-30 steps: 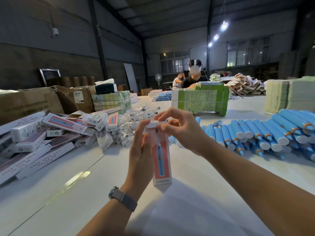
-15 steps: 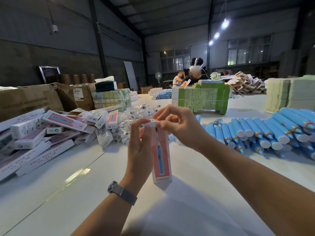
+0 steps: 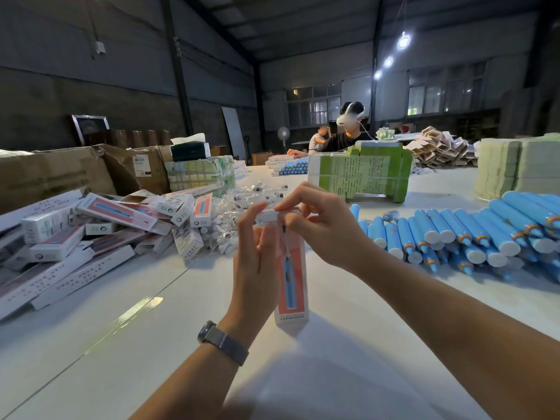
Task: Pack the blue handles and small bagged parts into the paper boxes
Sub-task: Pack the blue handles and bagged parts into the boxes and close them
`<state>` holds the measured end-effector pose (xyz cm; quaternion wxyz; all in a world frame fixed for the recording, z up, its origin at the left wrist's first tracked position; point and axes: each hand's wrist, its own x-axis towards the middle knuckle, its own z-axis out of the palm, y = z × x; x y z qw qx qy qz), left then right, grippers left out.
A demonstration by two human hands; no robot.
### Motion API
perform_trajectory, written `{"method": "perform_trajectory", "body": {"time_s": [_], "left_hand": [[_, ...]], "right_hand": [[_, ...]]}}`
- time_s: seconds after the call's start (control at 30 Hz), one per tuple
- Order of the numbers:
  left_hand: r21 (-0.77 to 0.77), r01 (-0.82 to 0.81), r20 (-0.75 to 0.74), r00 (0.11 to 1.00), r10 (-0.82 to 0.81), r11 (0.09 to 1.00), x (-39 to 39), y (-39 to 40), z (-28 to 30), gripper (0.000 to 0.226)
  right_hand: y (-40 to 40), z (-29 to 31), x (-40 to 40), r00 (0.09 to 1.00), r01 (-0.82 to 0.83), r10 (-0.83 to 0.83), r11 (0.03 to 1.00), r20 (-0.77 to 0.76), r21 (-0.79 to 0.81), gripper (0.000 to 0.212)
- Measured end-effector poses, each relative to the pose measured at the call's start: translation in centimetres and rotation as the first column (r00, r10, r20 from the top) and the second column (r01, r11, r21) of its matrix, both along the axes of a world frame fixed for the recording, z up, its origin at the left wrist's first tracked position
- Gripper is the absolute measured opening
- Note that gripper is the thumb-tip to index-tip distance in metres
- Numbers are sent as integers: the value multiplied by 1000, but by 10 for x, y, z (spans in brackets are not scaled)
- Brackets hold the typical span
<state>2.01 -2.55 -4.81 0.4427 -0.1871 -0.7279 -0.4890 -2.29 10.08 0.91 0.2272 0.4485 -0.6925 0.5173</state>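
One box [image 3: 291,277] stands upright on the table [image 3: 151,359] at centre, so its top flap faces up for closing. The left hand [image 3: 257,253] curls around its side to steady it; the right hand [image 3: 321,225] pinches the top flap, probably tucking it shut. At 3 o'clock lie blue handles [image 3: 454,234], too many to count, within reach. At 9 o'clock boxes [image 3: 91,231] are heaped. At 12, bagged parts [image 3: 239,204]. Beyond, two people [image 3: 348,131].
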Motion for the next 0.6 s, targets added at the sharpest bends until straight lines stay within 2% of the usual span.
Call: {"method": "perform_trajectory", "body": {"time_s": [0.23, 0.5, 0.6], "left_hand": [[-63, -20, -26, 999, 19, 998, 2, -1, -1, 40], [-57, -18, -35, 999, 16, 998, 2, -1, -3, 43], [-54, -39, -32, 999, 38, 998, 2, -2, -3, 40]], "right_hand": [[3, 8, 7, 1000, 1, -1, 1000, 28, 0, 8], [6, 12, 5, 996, 81, -78, 994, -38, 69, 13], [6, 15, 5, 998, 67, -66, 995, -9, 78, 12]]}}
